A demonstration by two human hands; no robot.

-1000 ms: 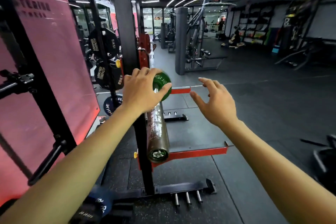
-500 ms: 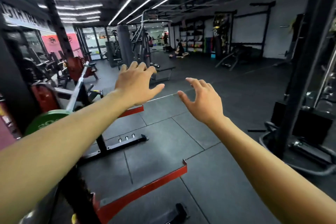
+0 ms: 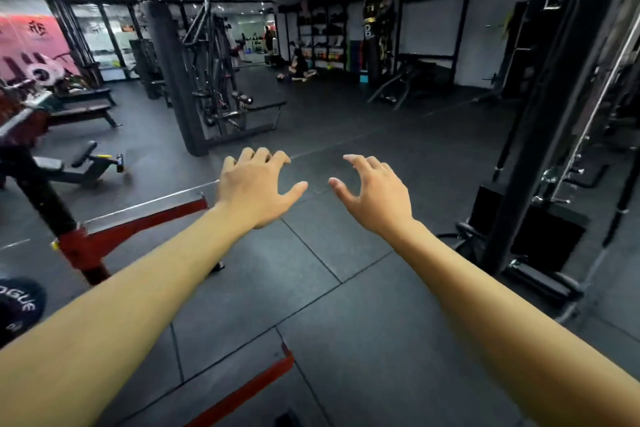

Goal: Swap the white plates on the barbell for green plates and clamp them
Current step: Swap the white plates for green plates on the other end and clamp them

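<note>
Reaching forward over bare floor, both arms fill the lower half of the frame. Left hand [image 3: 254, 189] at centre: palm down, fingers spread and slightly curled, holding nothing. Right hand [image 3: 372, 192] just beside it, a small gap between the two thumbs; fingers also loose and apart, nothing in it.

Beneath the hands: dark rubber floor tiles [image 3: 311, 288], seams running diagonally. Red rack foot [image 3: 138, 224] left of the left wrist, joined to a black upright post [image 3: 41, 198] at a red bracket. A second red bar [image 3: 242, 392] crosses the lower centre, partly behind the left forearm. Thin pale line on the floor runs from the rack foot toward the left hand.

Lower left edge: a dark plate with white lettering [image 3: 19, 308], cut off by the frame, lettering only partly readable. No green plate, white plate or barbell can be made out here; the task's things lie outside what shows.

Mid left: benches [image 3: 79, 111], blurred. Upper left: pink wall panel [image 3: 31, 45]. Centre background: black pillar [image 3: 176, 80] and cable machine [image 3: 221, 80]. A seated person [image 3: 299, 69] far back, small, near shelving. Right side: tall black column [image 3: 543, 114] with a weight stack base, standing well apart from the right hand. Ceiling strip lights upper left.
</note>
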